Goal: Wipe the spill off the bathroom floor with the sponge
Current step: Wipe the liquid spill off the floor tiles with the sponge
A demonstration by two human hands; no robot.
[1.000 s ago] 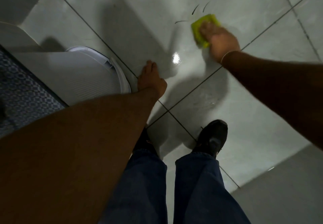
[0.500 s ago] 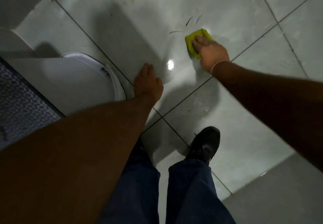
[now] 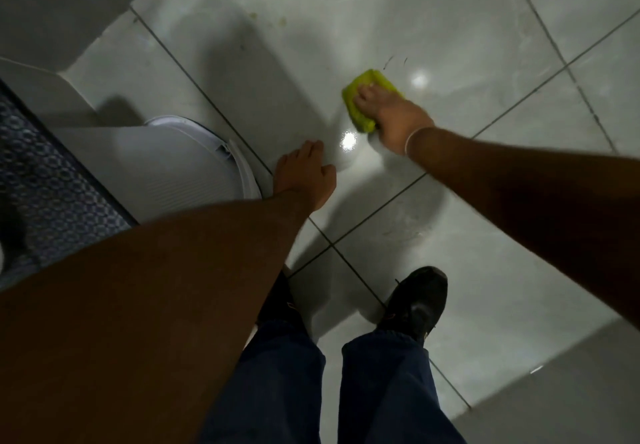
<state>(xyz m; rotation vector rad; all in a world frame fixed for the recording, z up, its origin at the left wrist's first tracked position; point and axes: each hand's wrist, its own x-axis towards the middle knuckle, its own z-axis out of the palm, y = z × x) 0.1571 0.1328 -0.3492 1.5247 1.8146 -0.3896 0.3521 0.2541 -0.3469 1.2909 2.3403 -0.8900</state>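
A yellow-green sponge (image 3: 360, 98) lies flat on the glossy grey tile floor (image 3: 467, 45). My right hand (image 3: 394, 116) presses down on it, fingers spread over its top. Short dark streaks (image 3: 391, 60) mark the tile just beyond the sponge. A wet smeared patch (image 3: 405, 221) shows on the tile nearer to me. My left hand (image 3: 304, 176) rests palm down on the floor, fingers together, holding nothing. A few small yellowish specks (image 3: 282, 21) dot the tile farther away.
A white ribbed round container (image 3: 194, 163) stands close to the left of my left hand. A blue patterned mat (image 3: 45, 194) lies at the far left. My black shoe (image 3: 417, 305) and jeans (image 3: 388, 391) are below. Grey walls (image 3: 62, 3) close the top left and bottom right.
My right hand has slid the sponge toward me and to the left, away from the dark streaks. My left hand has stayed planted on the floor.
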